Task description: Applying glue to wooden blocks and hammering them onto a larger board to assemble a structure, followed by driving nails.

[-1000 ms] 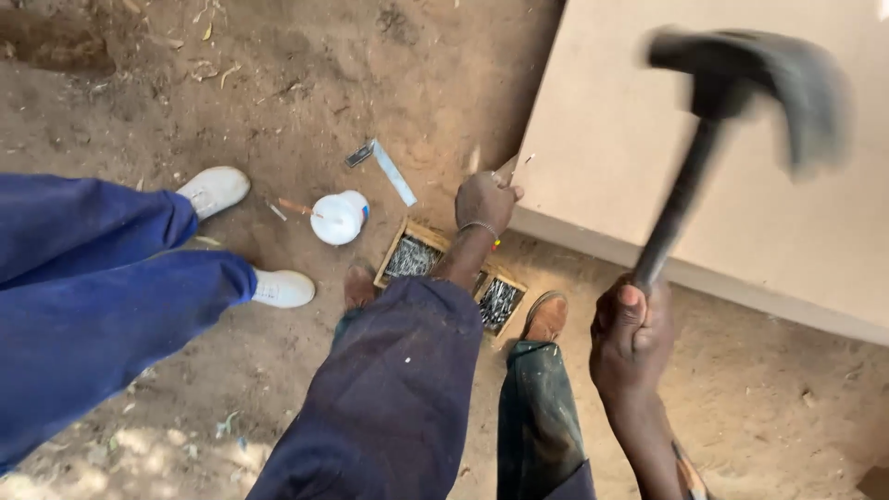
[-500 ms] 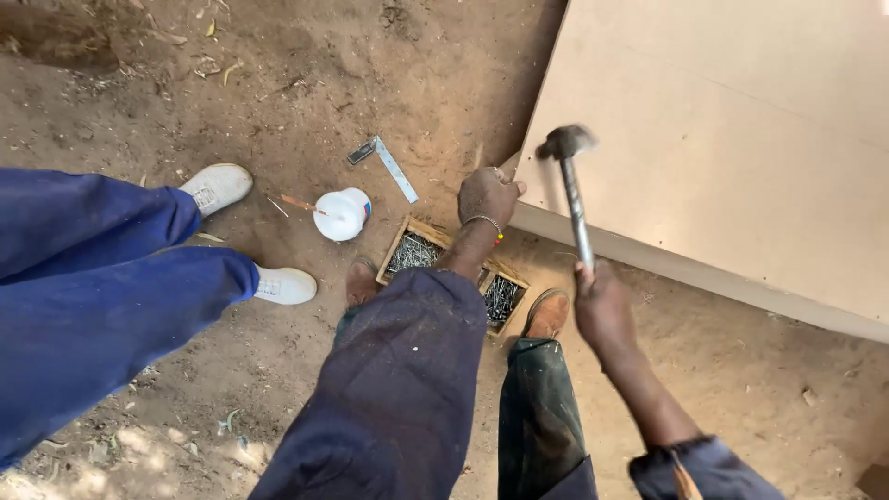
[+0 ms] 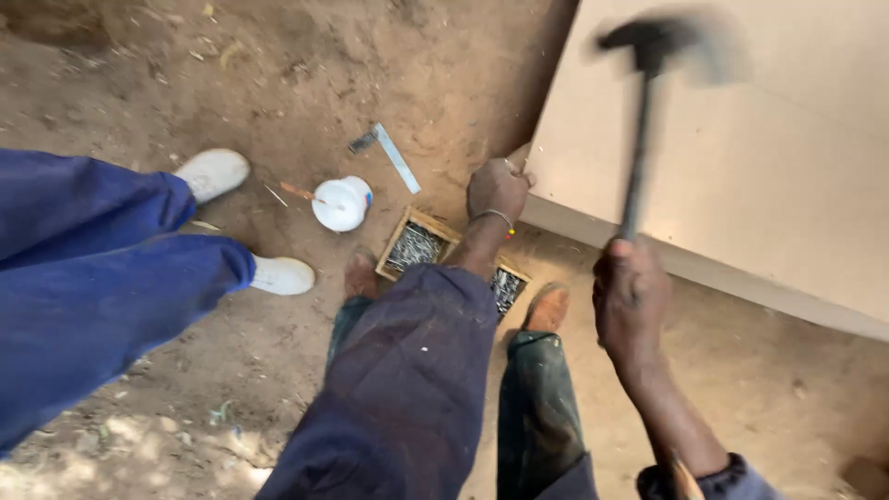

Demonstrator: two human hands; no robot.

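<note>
gripping hammer (image 3: pixel 648 111) w/ right hand (image 3: pixel 632 296) fingers, left hand (image 3: pixel 497 188) fingers pinched at board (image 3: pixel 741 167) corner.

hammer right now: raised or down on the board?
Raised. The hammer head blurs high above the board edge, gripped by the right hand.

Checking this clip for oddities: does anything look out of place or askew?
Only loose tools: a metal square and a white cup lie on bare dirt beside the nail tray, near the other person's white shoes.
</note>
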